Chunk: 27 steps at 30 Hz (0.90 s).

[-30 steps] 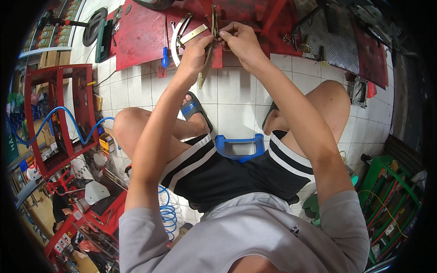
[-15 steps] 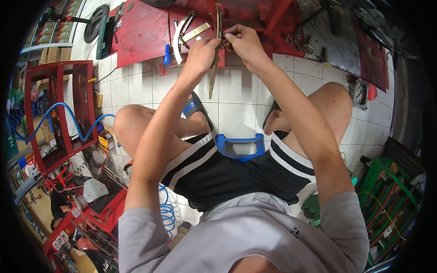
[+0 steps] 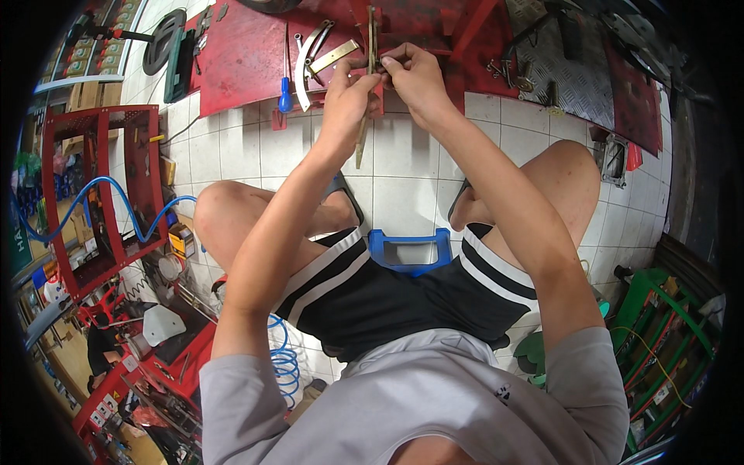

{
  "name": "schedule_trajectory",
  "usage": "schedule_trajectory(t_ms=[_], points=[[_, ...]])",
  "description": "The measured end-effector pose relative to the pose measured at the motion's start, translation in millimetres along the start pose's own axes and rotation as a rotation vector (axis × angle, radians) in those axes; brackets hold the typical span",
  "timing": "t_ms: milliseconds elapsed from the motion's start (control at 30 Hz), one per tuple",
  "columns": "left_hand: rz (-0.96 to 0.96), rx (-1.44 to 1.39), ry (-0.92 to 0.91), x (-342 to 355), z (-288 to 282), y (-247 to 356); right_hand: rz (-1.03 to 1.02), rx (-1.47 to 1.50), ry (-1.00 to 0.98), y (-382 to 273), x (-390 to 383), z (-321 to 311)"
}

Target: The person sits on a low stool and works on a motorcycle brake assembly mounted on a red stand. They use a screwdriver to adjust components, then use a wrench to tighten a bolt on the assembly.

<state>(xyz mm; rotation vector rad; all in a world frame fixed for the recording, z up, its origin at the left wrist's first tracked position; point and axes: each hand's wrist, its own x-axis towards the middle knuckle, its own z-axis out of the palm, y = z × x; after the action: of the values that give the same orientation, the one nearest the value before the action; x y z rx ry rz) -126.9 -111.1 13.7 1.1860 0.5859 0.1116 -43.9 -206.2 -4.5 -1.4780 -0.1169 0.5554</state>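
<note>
A long, narrow brass-coloured metal bar (image 3: 372, 35) stands at the front edge of the red bench, its tapered lower end hanging over the floor. My left hand (image 3: 350, 99) has its fingers curled round the bar's middle, thumb toward the right. Just right of the bar, my right hand (image 3: 416, 81) pinches thumb and forefinger together at its side; whatever small piece sits between them is too hidden to name. Left of my hands lie a flat brass-coloured strip (image 3: 335, 56), a curved pale metal piece (image 3: 303, 77) and a screwdriver with a blue handle (image 3: 285, 97).
The red bench (image 3: 240, 66) spans the far side, with a red slanted post (image 3: 471, 29) and loose hardware (image 3: 508, 76) at right. A blue stool-like frame (image 3: 411, 267) is between my legs. Red shelving (image 3: 101, 194) stands left, a green rack (image 3: 670, 341) right.
My left hand has drawn slightly down and turned, its forefinger and thumb now wider apart. My right hand has stayed almost in place beside the bar.
</note>
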Motion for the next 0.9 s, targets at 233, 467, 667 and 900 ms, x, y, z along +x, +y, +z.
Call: schedule_trajectory(t_ms=[233,467,667,900], points=[[-0.050,-0.014,-0.011,-6,6,14,-0.248,-0.201,0.067,0,-1,1],[-0.102,0.051,-0.034,-9,7,24,-0.431,-0.322,0.028,-9,-5,-5],[-0.094,0.043,-0.024,-10,11,26,-0.312,-0.256,0.026,-4,-1,-6],[-0.091,0.036,-0.036,-10,11,25,-0.129,-0.305,0.001,4,12,-5]])
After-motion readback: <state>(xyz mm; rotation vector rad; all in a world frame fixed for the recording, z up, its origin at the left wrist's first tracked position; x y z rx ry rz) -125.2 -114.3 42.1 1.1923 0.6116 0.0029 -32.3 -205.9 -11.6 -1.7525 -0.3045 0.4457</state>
